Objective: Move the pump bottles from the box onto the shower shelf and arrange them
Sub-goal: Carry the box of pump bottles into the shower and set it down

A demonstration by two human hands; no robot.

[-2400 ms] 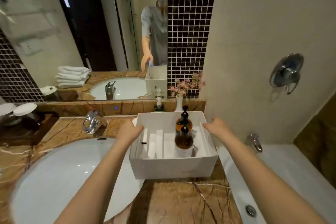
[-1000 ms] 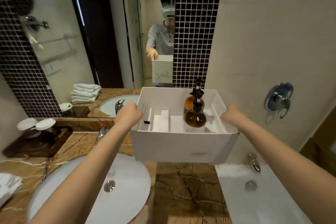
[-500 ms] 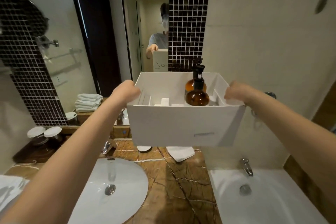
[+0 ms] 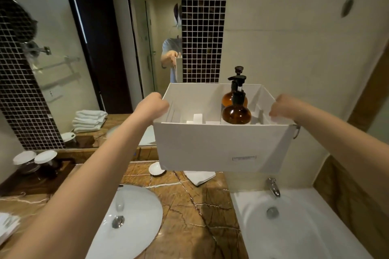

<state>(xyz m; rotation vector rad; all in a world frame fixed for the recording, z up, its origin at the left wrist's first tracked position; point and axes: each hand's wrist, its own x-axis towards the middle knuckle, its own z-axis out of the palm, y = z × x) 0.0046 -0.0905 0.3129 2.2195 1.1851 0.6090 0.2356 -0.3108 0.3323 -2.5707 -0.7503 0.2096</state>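
Above the marble desk (image 4: 189,206) and the bathtub (image 4: 305,227), a white box (image 4: 221,147) is held aloft, the grip of the left hand (image 4: 154,105) and the right hand (image 4: 283,107) clamped on its side rims. Two amber pump bottles (image 4: 236,112) are carried upright in its right compartment; a tilt could topple them. The label (image 4: 244,157) on the box front cannot be read.

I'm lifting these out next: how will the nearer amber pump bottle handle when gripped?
The nearer pump bottle looks glossy and rigid, so probably stiff, maybe slippery. Its squat body likely resists tipping, though the tall pump raises that risk. Its fill level, hence weight, is unclear.
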